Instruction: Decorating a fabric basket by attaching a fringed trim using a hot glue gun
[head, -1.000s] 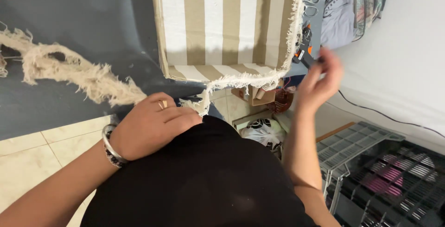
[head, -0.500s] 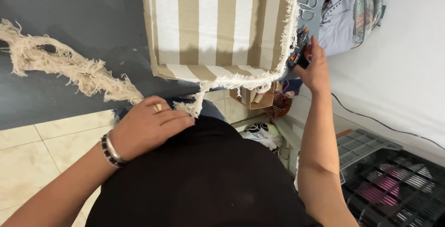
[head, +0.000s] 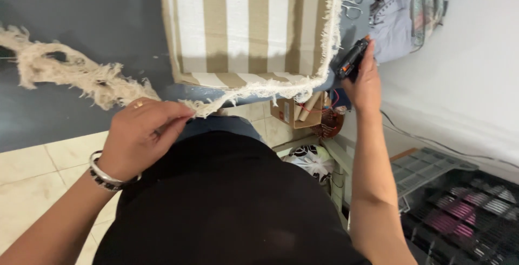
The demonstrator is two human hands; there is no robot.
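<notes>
At the counter [head: 81,21] edge, the left hand [head: 140,135] pinches the cream fringe [head: 238,94] of the striped cloth [head: 243,21]; the right hand [head: 365,84] grips a black glue gun [head: 351,59].

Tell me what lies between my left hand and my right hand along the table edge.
In the head view, the frayed cream fringe edging the striped fabric runs from the left hand, which pinches its end, toward the right hand, holding a dark tool.

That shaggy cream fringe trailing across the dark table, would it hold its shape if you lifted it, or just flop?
Probably flop: the fringe trim lies in loose curves on the dark table and droops where the left hand pinches it. It looks light, being thin frayed threads. Those threads may snag or shed when pulled.
</notes>
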